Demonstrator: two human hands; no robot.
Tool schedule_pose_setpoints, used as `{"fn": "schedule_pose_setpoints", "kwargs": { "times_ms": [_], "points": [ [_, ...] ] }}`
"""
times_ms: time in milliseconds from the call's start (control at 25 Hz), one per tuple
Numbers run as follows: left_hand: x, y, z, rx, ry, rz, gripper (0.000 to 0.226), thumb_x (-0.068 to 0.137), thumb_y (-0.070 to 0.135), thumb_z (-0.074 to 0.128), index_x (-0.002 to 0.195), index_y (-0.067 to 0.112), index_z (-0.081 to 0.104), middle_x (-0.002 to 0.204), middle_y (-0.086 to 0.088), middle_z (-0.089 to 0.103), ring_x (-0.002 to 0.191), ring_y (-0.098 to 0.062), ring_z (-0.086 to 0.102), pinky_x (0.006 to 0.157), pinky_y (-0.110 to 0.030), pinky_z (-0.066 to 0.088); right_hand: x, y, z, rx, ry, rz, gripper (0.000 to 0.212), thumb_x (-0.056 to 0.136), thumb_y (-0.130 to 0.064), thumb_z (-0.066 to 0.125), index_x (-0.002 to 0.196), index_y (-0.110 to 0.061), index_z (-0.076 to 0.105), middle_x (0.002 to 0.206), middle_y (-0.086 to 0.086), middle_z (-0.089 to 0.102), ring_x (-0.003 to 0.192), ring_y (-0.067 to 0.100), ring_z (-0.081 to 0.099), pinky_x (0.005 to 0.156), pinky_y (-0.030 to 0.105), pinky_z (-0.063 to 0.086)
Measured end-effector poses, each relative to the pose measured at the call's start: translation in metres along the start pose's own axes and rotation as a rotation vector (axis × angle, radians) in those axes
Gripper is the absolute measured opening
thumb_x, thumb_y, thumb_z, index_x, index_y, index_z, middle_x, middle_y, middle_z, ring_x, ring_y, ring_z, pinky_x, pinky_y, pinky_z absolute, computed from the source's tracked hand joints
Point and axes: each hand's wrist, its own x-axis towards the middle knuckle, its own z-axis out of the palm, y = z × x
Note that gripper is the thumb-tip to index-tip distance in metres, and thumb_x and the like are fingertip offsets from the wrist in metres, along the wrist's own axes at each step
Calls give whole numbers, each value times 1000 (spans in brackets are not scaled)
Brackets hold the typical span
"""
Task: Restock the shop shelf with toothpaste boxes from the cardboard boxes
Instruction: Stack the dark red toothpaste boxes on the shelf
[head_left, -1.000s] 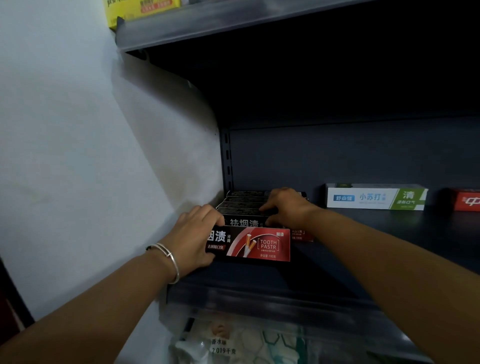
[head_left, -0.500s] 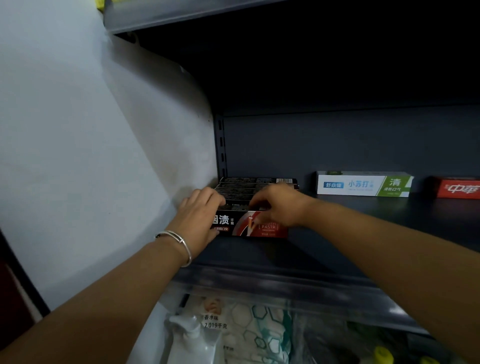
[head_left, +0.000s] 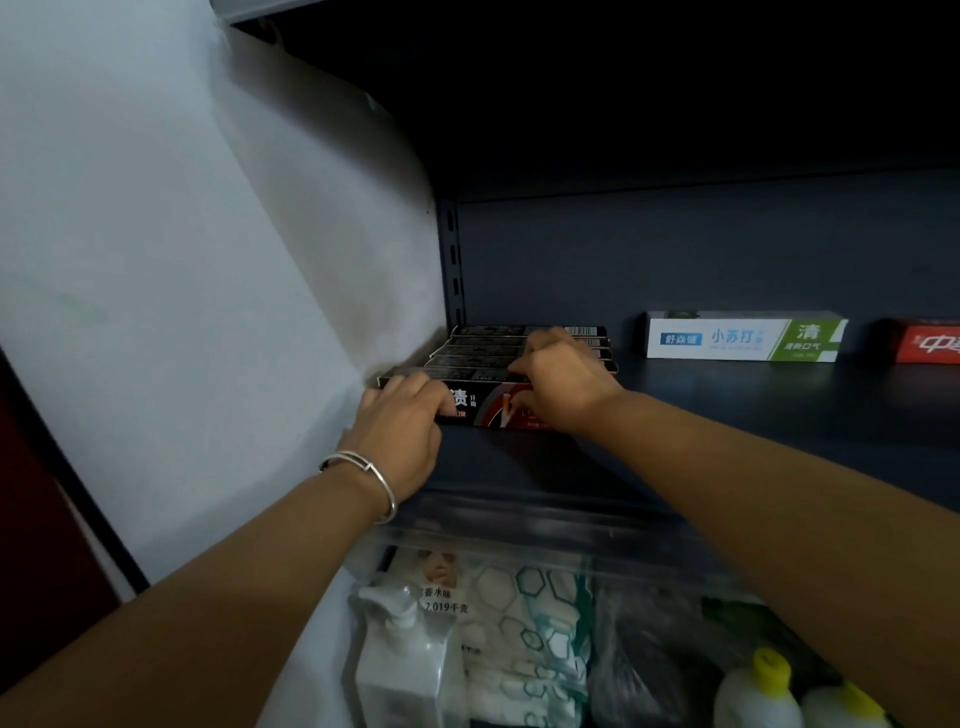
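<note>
Two hands meet at frame centre on the dark shelf: the left hand grips the front black toothpaste box at its left end, the right hand pinches its right part, before a row of black boxes.

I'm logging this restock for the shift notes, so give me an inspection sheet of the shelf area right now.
Surface: dark shelf, mostly bare on the right.
Job's things: row of black toothpaste boxes at the left end by the wall; the front box faces out.
Clutter: white and green box and red box further right.
Hands: left hand grips the front box's left end; right hand grips its right part.
Cables: nothing seen.
Surroundings: white wall; bottles and packets below.
</note>
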Motion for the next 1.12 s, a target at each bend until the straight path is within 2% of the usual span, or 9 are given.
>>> {"fn": "schedule_pose_setpoints", "kwargs": {
  "times_ms": [120,280,360,480,600,720,840,1000,1120],
  "points": [
    [-9,13,-4,-73,118,23,24,85,4,46,102,12,61,104,-4,57,103,-23,48,81,-28,25,-13,-5,-10,33,50,-6,39,93,-28,55,128,-11,56,129,12,47,122,29,38,101,38,35],
    [-50,53,-11,-99,227,57,32,78,24,36,97,14,60,98,-5,58,93,-17,44,77,-27,25,-69,-15,-26,147,182,-73,33,92,-21,54,123,-10,61,122,13,53,114,31,43,99,39,37],
    [-88,82,-9,-121,193,18,33,77,26,37,97,12,59,99,-8,58,94,-23,50,77,-29,25,-116,-18,-29,184,225,-82,34,90,-18,56,122,-8,61,120,15,53,113,33,44,98,36,37],
    [-154,123,15,-182,21,12,38,75,31,37,98,10,60,98,-10,57,93,-29,55,79,-34,29,-203,-17,-13,253,241,-133,31,80,-10,62,109,1,67,105,21,60,99,40,52,85,39,44],
    [-211,158,51,-210,-206,57,43,76,38,35,102,12,59,101,-7,57,98,-29,55,83,-37,36,-289,-8,23,242,58,-151,29,76,-13,62,102,0,69,96,21,61,90,42,54,78,43,47],
    [-261,192,88,-195,-487,90,44,79,45,40,112,20,54,111,-1,51,107,-24,49,84,-33,30,-363,5,66,222,-300,-82,36,89,-24,59,122,-9,60,116,13,55,109,32,49,91,38,40],
    [-298,216,120,-172,-668,133,45,85,45,51,124,24,45,124,2,44,119,-20,40,91,-32,26,-412,9,107,258,-526,-48,42,91,-30,57,130,-14,53,124,9,52,117,27,46,98,34,39],
    [-327,231,153,-140,-807,150,57,80,50,59,128,27,40,128,6,40,124,-15,36,105,-34,26,-443,8,148,260,-657,-26,38,91,-25,54,128,-14,54,124,7,54,116,25,48,99,34,40],
    [-341,238,168,-138,-878,162,61,78,49,63,130,26,39,129,6,39,121,-14,35,103,-31,28,-452,7,163,276,-681,-10,38,92,-23,55,129,-14,53,126,6,53,116,23,47,100,35,41]
  ]
}}
